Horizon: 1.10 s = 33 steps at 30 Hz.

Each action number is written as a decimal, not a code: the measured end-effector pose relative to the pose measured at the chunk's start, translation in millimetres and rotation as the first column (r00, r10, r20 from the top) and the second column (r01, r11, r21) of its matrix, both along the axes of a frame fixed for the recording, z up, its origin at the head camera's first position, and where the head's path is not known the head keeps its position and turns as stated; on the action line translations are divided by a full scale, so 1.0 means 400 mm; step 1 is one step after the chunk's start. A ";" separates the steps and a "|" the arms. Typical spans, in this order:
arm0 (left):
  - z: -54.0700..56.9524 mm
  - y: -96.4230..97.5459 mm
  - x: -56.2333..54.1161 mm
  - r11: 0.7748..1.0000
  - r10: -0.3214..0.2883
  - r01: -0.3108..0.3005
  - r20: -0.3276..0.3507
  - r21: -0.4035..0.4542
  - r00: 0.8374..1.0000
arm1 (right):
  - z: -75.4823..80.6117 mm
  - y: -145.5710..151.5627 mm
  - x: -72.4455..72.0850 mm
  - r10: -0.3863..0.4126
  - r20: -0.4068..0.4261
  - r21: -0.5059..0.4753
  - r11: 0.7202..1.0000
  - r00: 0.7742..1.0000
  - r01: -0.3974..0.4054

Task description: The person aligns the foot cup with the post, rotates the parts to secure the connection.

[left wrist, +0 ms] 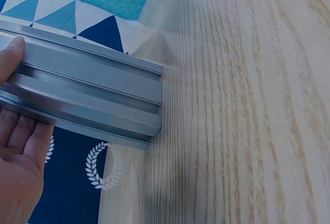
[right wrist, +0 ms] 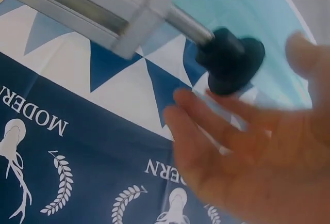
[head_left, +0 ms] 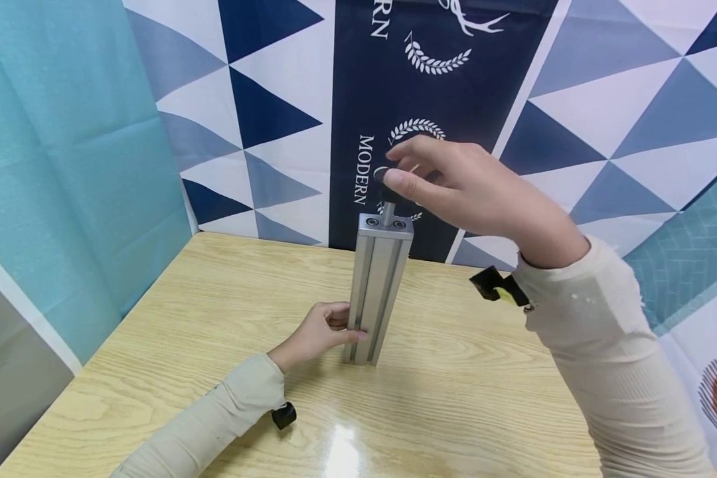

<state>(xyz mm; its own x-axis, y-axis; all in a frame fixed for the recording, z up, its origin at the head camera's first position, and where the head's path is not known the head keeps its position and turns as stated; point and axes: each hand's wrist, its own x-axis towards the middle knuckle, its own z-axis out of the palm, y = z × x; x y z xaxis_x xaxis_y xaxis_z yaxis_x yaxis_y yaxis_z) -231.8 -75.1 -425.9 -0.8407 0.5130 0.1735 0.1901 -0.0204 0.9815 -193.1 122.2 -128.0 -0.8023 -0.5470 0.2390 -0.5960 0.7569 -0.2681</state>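
An aluminium profile (head_left: 378, 292) stands upright on the table, its grooves running lengthwise. My left hand (head_left: 318, 332) grips it near the bottom, thumb on the front face and fingers round the side; the left wrist view shows the same hold. From the end plate (head_left: 386, 226) at its top rises a short metal rod (right wrist: 190, 24) that carries a black knob (right wrist: 229, 61). Beside this knob my right hand (head_left: 454, 179) hovers with loosely bent fingers. In the right wrist view a gap shows between thumb and knob; the other fingertips are close, blurred, and contact is unclear.
The wood-grain table (head_left: 233, 292) reaches back to a patterned cloth (head_left: 287, 119) hanging behind the profile. A turquoise cloth (head_left: 66, 146) hangs at the left. Small black devices are strapped at both wrists.
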 end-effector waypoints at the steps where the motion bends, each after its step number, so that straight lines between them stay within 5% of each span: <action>1: 0.000 0.000 0.000 1.000 0.000 0.000 -0.005 0.001 1.000 | 0.003 0.006 -0.005 0.065 0.015 0.022 0.998 0.998 -0.065; 7: 0.003 0.000 0.002 1.000 0.006 -0.006 -0.010 -0.012 1.000 | 0.014 0.031 -0.034 0.338 0.086 0.102 0.933 0.937 -0.346; 18: 0.003 -0.001 0.003 1.000 0.008 -0.008 -0.016 -0.007 1.000 | 0.014 0.035 -0.053 0.434 0.027 0.106 0.894 0.900 -0.434; 24: 0.002 0.000 0.004 1.000 0.010 -0.010 -0.012 -0.007 1.000 | -0.003 0.032 -0.058 0.386 -0.066 0.081 0.921 0.920 -0.381; 33: 0.002 0.000 0.003 1.000 0.007 -0.007 -0.016 -0.005 1.000 | -0.013 0.002 -0.032 0.115 -0.106 -0.011 0.993 0.988 -0.117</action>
